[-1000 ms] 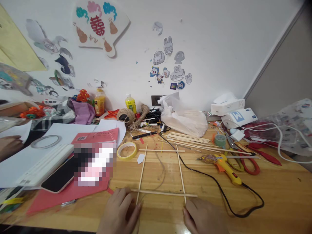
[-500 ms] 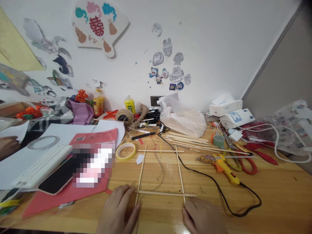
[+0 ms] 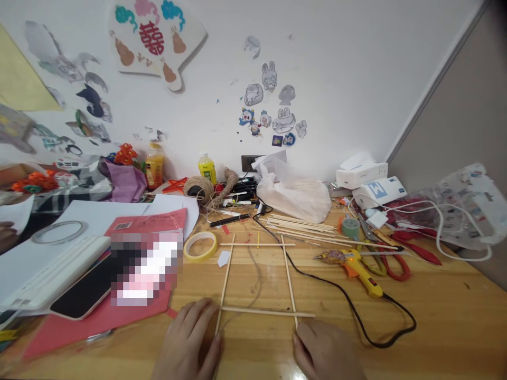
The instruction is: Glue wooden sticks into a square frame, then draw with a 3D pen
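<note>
Thin wooden sticks lie crossed in a square frame on the table: a far stick [image 3: 257, 244], a near stick [image 3: 265, 312], a left stick [image 3: 225, 274] and a right stick [image 3: 289, 277]. My left hand [image 3: 190, 338] has curved fingers at the near left corner, with the left stick's lower end between fingertips and thumb. At the near right corner, the curled fingers of my right hand [image 3: 327, 345] pinch the lower end of the right stick. The near stick's right end pokes out past the right stick, just above my right hand.
A yellow glue gun [image 3: 360, 269] with a black cord lies right of the frame, near scissors [image 3: 396, 266] and loose sticks [image 3: 301, 224]. Left are a tape roll [image 3: 200, 247], a phone [image 3: 81, 290] and a red booklet [image 3: 59, 332]. Another person's hand [image 3: 7, 235] shows at the far left.
The whole view has shifted slightly, so things appear a little further left. Both my hands keep their places at the frame's near corners. The other person's hand shows less at the left edge.
</note>
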A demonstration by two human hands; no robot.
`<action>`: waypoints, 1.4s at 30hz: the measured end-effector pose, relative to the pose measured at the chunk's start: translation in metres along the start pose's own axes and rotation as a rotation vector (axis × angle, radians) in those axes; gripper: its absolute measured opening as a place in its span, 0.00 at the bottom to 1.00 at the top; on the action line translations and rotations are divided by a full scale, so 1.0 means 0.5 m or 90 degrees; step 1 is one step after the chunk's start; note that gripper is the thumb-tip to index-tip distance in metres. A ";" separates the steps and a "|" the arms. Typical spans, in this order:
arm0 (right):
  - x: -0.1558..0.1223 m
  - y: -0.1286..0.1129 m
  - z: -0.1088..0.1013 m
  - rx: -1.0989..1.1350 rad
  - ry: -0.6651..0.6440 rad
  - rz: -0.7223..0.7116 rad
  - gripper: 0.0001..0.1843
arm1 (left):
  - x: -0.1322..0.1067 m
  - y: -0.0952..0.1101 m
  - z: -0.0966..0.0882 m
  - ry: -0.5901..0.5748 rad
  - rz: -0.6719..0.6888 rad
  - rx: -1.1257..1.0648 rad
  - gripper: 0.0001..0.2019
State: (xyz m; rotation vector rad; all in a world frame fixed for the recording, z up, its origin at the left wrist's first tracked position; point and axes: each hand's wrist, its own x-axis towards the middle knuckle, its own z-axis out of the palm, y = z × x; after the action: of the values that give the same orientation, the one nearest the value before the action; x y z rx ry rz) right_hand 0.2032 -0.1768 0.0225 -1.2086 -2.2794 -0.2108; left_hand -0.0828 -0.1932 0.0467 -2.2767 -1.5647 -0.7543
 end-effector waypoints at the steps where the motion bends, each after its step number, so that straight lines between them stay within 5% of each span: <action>1: -0.001 -0.001 0.005 -0.003 0.011 0.007 0.16 | 0.001 0.000 0.000 0.002 0.000 0.001 0.18; 6: -0.007 -0.010 0.021 0.008 0.058 0.028 0.20 | -0.001 -0.002 0.003 0.008 -0.004 -0.001 0.16; 9: -0.001 0.002 -0.008 0.051 0.046 0.028 0.20 | -0.003 -0.004 0.006 0.008 -0.009 -0.011 0.16; 11: 0.009 0.030 -0.042 0.050 0.029 0.069 0.19 | -0.004 -0.005 0.007 0.002 -0.014 -0.018 0.16; 15: 0.038 0.127 -0.102 -0.140 0.020 0.293 0.11 | -0.007 -0.006 0.007 -0.005 -0.020 -0.029 0.16; 18: 0.057 0.191 -0.118 -0.268 -0.051 0.351 0.17 | -0.007 -0.006 0.008 0.002 -0.015 -0.026 0.16; 28: 0.085 0.260 -0.104 -0.334 -0.203 0.351 0.18 | -0.005 -0.005 0.009 0.009 -0.010 -0.007 0.18; 42: 0.116 0.323 -0.118 -0.203 -0.215 0.420 0.09 | -0.004 -0.006 0.012 0.034 0.007 0.012 0.18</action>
State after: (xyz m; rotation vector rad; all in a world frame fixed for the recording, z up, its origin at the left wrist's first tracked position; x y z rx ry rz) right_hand 0.3303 -0.0632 0.0848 -2.2298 -2.0125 -0.1269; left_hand -0.0847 -0.1905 0.0406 -2.2306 -1.5276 -0.7875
